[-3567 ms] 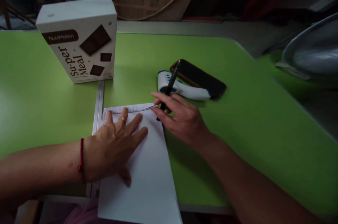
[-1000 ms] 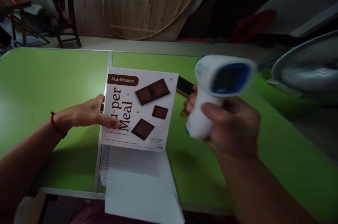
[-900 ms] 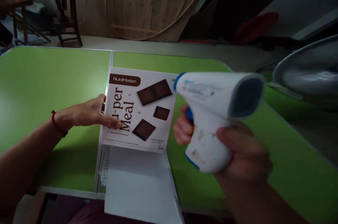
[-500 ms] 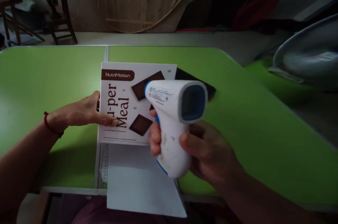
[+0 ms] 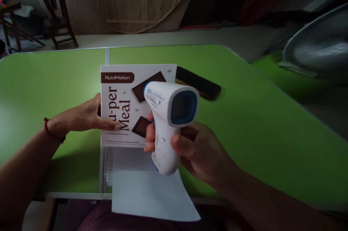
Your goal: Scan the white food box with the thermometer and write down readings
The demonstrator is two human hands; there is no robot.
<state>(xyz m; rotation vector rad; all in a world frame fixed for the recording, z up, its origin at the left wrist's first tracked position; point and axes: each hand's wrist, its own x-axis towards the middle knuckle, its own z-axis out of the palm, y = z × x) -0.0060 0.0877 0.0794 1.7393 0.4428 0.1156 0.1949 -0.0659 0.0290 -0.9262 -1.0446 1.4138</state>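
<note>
My left hand (image 5: 87, 116) grips the left side of a white NutriMotion food box (image 5: 116, 109), its thumb across the front and its other fingers hidden behind. The box is held up with its printed face toward me. In front of its right part, my right hand (image 5: 195, 149) is wrapped round the handle of a white and blue infrared thermometer (image 5: 163, 129). The thermometer's nose points at the box, and its dark screen (image 5: 183, 107) faces me. Below the box lies white paper (image 5: 149, 191), hanging over the table's near edge, with a written sheet (image 5: 108, 169) partly under it.
A dark phone-like slab (image 5: 201, 82) lies behind the box on the green table (image 5: 261, 144). A metal strip (image 5: 107, 57) crosses the table left of centre. Beyond it stand a wooden chair (image 5: 61, 20) and, at right, a large shiny round basin-like thing (image 5: 320, 49).
The thermometer in my right hand has shifted left and slightly up across the box. More of the dark slab behind now shows. My left hand keeps its hold on the box.
</note>
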